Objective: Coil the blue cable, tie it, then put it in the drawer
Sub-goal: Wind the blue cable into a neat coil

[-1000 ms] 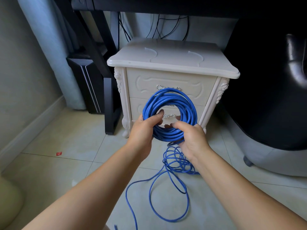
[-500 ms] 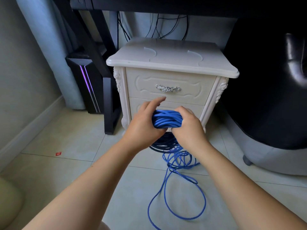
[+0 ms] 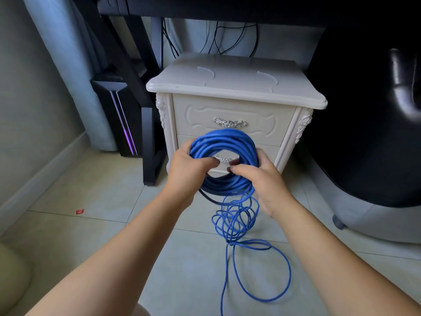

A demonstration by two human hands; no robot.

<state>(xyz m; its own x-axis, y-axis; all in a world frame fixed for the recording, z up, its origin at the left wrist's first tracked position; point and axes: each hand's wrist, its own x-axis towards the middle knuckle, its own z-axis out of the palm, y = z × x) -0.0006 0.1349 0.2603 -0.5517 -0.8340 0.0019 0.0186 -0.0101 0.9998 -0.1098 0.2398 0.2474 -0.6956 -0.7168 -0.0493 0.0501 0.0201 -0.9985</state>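
Note:
A thick coil of blue cable (image 3: 224, 142) stands upright in front of the white nightstand (image 3: 234, 87). My left hand (image 3: 189, 169) grips the coil's left side, fingers through its middle. My right hand (image 3: 262, 179) grips the right and lower side. The uncoiled rest of the cable hangs from the coil's bottom and lies in loose loops (image 3: 262, 270) on the tiled floor. Both drawers are shut; the top drawer (image 3: 230, 110) shows its silver handle, and the lower handle shows through the coil's hole.
A black computer tower (image 3: 118, 124) with a purple light stands left of the nightstand, beside a black desk leg (image 3: 150, 142). A dark chair (image 3: 364, 110) fills the right side. Black wires hang behind the nightstand. A small red scrap (image 3: 80, 211) lies on the floor.
Half a second ago the coil lay flat and bunched between my hands; now it is turned upright and facing me. The loose loops on the floor have shifted.

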